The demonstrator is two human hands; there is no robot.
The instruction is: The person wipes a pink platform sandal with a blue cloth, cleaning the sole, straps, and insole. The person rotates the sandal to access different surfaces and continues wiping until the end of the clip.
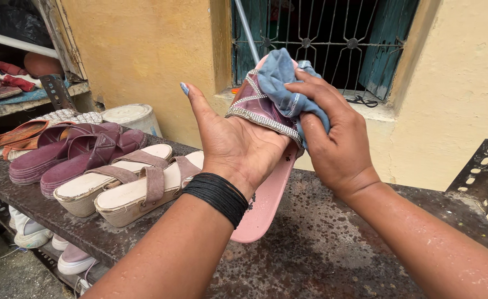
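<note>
My left hand [234, 145] holds a pink sandal [266, 199] upright by its middle, sole toward me, thumb raised. The sandal has a shiny mauve strap [255, 105] edged with a glittery band. My right hand [332, 138] grips a blue-grey cloth [283, 77] and presses it against the strap near the sandal's top. A black corded band [217, 196] wraps my left wrist. Both hands are raised above a dark, rusty metal shelf [321, 243].
On the shelf to the left lie a beige wedge pair [127, 188], a maroon pair [72, 152] and orange sandals [11, 138]. White shoes [33, 235] sit on a lower level. A yellow wall, a barred window [321, 39] and a white bucket [130, 116] stand behind.
</note>
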